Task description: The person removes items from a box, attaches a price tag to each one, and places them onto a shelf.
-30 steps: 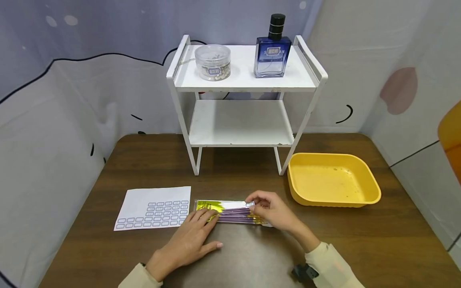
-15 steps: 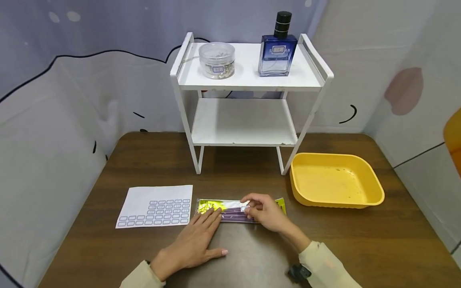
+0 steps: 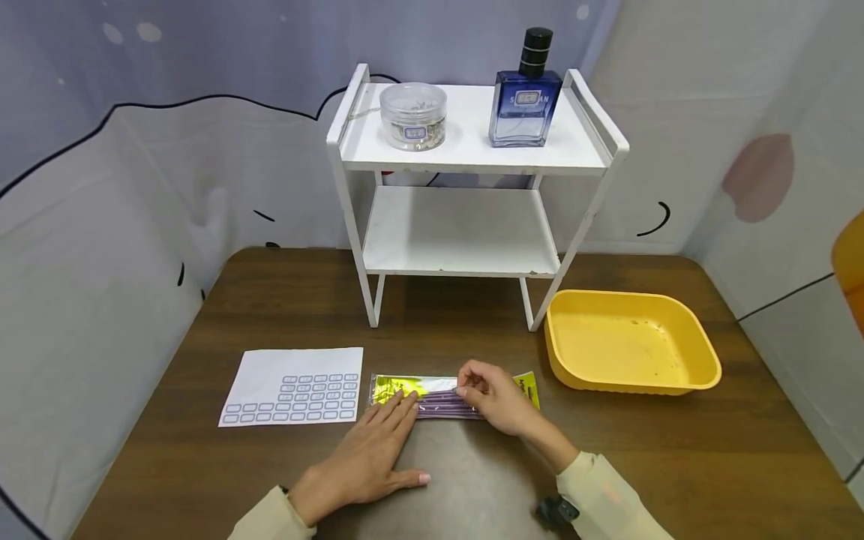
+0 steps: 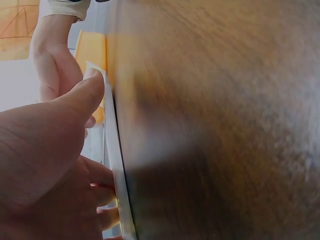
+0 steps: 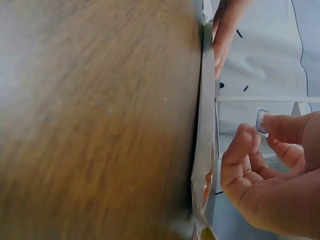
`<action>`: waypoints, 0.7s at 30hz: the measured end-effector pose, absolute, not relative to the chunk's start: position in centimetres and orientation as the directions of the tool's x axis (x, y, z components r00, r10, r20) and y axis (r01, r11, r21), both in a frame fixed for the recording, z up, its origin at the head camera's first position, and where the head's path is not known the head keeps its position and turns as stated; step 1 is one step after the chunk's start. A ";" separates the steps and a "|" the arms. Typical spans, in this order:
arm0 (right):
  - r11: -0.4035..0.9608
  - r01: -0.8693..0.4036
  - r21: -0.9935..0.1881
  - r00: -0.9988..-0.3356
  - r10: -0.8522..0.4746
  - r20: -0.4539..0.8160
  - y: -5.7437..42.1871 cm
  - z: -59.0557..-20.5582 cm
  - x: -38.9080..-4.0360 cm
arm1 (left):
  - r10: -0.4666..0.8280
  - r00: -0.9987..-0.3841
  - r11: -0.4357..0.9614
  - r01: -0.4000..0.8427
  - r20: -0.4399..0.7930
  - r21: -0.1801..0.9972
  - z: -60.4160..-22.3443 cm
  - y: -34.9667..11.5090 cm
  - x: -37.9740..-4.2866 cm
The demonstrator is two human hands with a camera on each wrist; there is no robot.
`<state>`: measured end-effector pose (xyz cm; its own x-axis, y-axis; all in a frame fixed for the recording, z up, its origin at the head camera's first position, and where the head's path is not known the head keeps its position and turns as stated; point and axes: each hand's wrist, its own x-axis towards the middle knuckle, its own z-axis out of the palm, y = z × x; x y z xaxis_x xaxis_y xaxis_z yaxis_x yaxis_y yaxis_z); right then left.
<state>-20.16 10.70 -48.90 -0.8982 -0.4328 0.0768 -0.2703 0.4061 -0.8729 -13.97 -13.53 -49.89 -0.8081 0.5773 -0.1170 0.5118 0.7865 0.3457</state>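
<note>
A flat clear packet (image 3: 439,406) with yellow print and several slim purple sticks inside lies crosswise on the table. My left hand (image 3: 370,454) rests with outstretched fingers on the packet's left end, thumb spread toward me. Over its right half, my right hand (image 3: 498,399) pinches a small blue-bordered sticker (image 5: 261,122) between thumb and forefinger. In the right wrist view the sticker is held up off the packet's surface. Left of the packet lies a white sheet (image 3: 283,365) with rows of matching stickers.
A white two-tier rack (image 3: 459,229) stands at the back. On its top shelf are a clear round jar (image 3: 414,118) and a blue perfume bottle (image 3: 525,109), each bearing a sticker. A yellow tray (image 3: 631,386) sits to the right, beside the rack's foot.
My right hand has moved left along the packet with the sticker, uncovering the packet's yellow right end. My left hand stays on the left end. The head view has shifted slightly.
</note>
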 end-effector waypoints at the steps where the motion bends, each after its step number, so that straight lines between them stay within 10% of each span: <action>1: 0.427 -0.271 -0.862 -0.902 -0.425 0.073 10.6 -48.9 -20.2 | 0.578 -0.808 0.787 0.512 -0.119 0.346 -49.9 -13.5 -14.0; 21: 0.634 -0.219 -0.742 -0.924 -0.379 -0.051 9.2 -49.3 -20.9 | 0.553 -0.830 0.748 0.536 0.079 0.391 -50.2 -13.8 -15.3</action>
<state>-20.90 9.18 -49.33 -0.9239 -0.3793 -0.0507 -0.2194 0.6336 -0.7419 -15.32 -13.80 -50.25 -0.8296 0.5528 0.0794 0.5360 0.7482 0.3910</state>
